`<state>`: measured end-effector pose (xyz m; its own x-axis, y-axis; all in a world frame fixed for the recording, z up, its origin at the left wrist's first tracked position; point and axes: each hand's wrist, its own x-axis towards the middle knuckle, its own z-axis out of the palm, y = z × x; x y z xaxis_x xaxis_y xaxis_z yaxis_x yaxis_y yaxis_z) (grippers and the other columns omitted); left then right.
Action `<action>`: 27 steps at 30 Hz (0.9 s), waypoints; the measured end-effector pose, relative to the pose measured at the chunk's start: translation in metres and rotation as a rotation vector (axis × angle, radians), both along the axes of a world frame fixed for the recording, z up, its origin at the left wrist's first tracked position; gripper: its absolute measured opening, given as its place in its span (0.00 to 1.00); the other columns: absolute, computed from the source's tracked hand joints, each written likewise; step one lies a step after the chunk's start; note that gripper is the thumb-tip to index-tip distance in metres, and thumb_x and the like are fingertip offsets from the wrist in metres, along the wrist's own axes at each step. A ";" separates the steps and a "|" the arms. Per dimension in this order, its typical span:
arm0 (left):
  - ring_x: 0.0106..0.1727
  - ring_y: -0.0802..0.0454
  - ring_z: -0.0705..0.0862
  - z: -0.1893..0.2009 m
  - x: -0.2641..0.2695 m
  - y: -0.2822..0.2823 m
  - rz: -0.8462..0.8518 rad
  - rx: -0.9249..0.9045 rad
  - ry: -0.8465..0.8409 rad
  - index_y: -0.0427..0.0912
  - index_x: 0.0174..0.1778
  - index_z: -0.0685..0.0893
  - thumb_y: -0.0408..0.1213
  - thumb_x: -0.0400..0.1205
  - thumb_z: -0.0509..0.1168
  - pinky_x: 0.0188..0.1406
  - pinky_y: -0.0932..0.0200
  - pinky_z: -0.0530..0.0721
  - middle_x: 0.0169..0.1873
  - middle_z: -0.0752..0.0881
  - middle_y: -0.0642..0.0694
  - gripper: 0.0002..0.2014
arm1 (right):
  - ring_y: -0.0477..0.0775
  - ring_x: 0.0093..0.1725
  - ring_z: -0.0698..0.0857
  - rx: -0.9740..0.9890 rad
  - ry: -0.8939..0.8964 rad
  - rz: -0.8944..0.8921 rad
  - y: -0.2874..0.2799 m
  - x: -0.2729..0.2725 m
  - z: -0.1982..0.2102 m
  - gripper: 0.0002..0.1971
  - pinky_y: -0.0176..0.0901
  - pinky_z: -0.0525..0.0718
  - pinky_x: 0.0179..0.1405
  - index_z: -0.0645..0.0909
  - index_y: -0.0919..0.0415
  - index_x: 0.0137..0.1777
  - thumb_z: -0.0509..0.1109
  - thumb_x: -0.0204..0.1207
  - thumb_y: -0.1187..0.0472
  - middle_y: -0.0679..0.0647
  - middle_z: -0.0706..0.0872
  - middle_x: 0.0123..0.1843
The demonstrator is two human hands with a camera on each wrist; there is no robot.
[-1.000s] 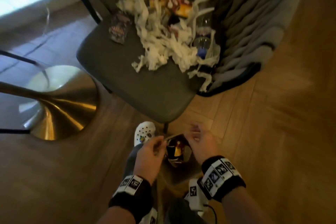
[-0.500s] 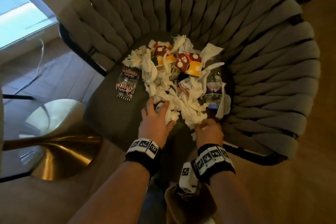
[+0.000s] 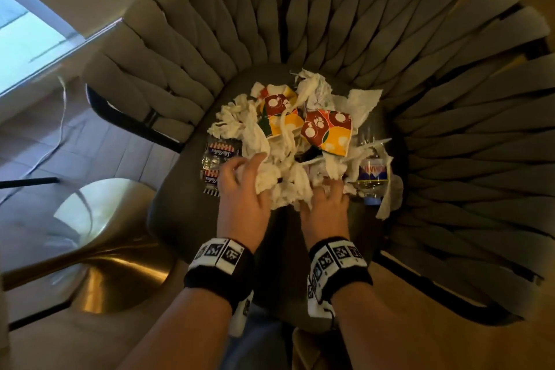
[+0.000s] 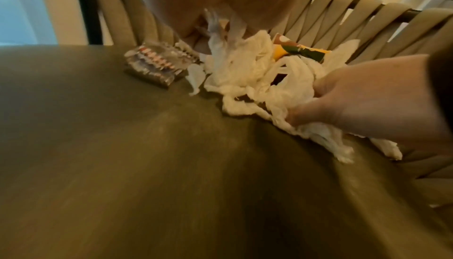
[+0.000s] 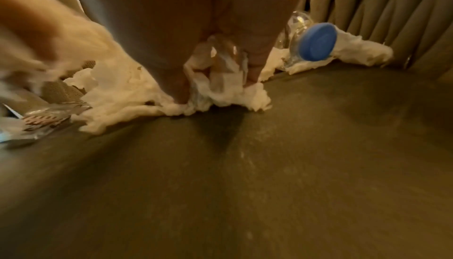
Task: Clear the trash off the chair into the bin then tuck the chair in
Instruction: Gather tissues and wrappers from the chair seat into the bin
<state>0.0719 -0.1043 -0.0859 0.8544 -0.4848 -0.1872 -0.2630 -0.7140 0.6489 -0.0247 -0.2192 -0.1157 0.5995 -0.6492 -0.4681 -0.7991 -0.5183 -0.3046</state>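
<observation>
Both hands are digging into the crumpled white tissue on the chair seat — the left hand is gripping a wad with curled fingers, the right hand is pinching tissue too. A plastic bottle is lying just right of the right fingers, a snack wrapper beside the left fingers

Dim warm light throughout, daylight glaring off the window upper left, wrist views motion-blurred, head view bowed at edges
</observation>
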 end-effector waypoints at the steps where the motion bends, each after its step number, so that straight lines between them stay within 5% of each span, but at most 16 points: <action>1: 0.77 0.41 0.63 -0.001 0.005 -0.009 -0.033 0.023 -0.008 0.59 0.79 0.68 0.36 0.78 0.71 0.67 0.55 0.71 0.79 0.58 0.42 0.34 | 0.68 0.70 0.71 0.044 -0.023 -0.004 0.001 -0.005 -0.001 0.23 0.58 0.72 0.70 0.77 0.64 0.66 0.72 0.75 0.53 0.65 0.70 0.74; 5: 0.80 0.36 0.56 -0.017 0.012 -0.036 -0.158 0.197 0.044 0.61 0.83 0.58 0.50 0.77 0.72 0.69 0.47 0.70 0.83 0.49 0.42 0.40 | 0.61 0.63 0.79 0.257 -0.103 -0.107 0.009 -0.031 0.017 0.20 0.51 0.80 0.58 0.72 0.56 0.64 0.72 0.75 0.59 0.58 0.80 0.62; 8: 0.77 0.36 0.63 -0.027 0.010 -0.039 -0.166 0.283 0.096 0.50 0.80 0.65 0.39 0.78 0.73 0.72 0.38 0.76 0.79 0.60 0.40 0.35 | 0.59 0.66 0.77 0.186 -0.122 -0.043 0.013 -0.042 0.035 0.20 0.50 0.78 0.62 0.72 0.53 0.70 0.67 0.78 0.58 0.56 0.79 0.65; 10: 0.76 0.35 0.66 -0.030 0.008 -0.032 -0.156 0.289 0.094 0.44 0.78 0.69 0.32 0.79 0.70 0.75 0.38 0.74 0.77 0.65 0.38 0.31 | 0.62 0.68 0.74 0.028 -0.109 0.026 0.010 -0.041 0.043 0.17 0.51 0.76 0.64 0.78 0.56 0.65 0.68 0.77 0.59 0.59 0.77 0.66; 15: 0.77 0.39 0.69 -0.028 -0.008 0.001 -0.150 0.188 0.191 0.45 0.78 0.67 0.32 0.79 0.70 0.78 0.43 0.71 0.76 0.71 0.40 0.31 | 0.67 0.76 0.60 -0.077 -0.233 -0.038 -0.007 -0.012 0.033 0.24 0.62 0.73 0.70 0.74 0.54 0.65 0.73 0.69 0.64 0.62 0.61 0.79; 19: 0.74 0.45 0.72 -0.021 -0.026 0.027 -0.160 0.149 0.164 0.42 0.79 0.70 0.40 0.81 0.68 0.76 0.46 0.74 0.73 0.71 0.43 0.29 | 0.72 0.77 0.61 -0.116 -0.045 0.094 -0.015 0.003 0.008 0.40 0.68 0.71 0.71 0.62 0.47 0.78 0.76 0.67 0.52 0.63 0.60 0.80; 25: 0.69 0.49 0.73 -0.004 -0.020 0.025 -0.129 0.028 0.074 0.35 0.73 0.78 0.40 0.80 0.69 0.73 0.57 0.72 0.70 0.73 0.41 0.25 | 0.74 0.73 0.63 -0.126 0.065 0.042 -0.028 0.008 0.008 0.26 0.67 0.71 0.70 0.75 0.51 0.66 0.77 0.68 0.56 0.66 0.60 0.78; 27: 0.70 0.57 0.72 0.007 -0.011 0.011 -0.109 -0.060 0.071 0.37 0.73 0.78 0.40 0.81 0.67 0.72 0.70 0.67 0.72 0.75 0.43 0.24 | 0.73 0.72 0.66 -0.050 0.054 0.037 -0.034 0.004 0.015 0.26 0.66 0.72 0.69 0.74 0.51 0.67 0.76 0.69 0.55 0.66 0.63 0.78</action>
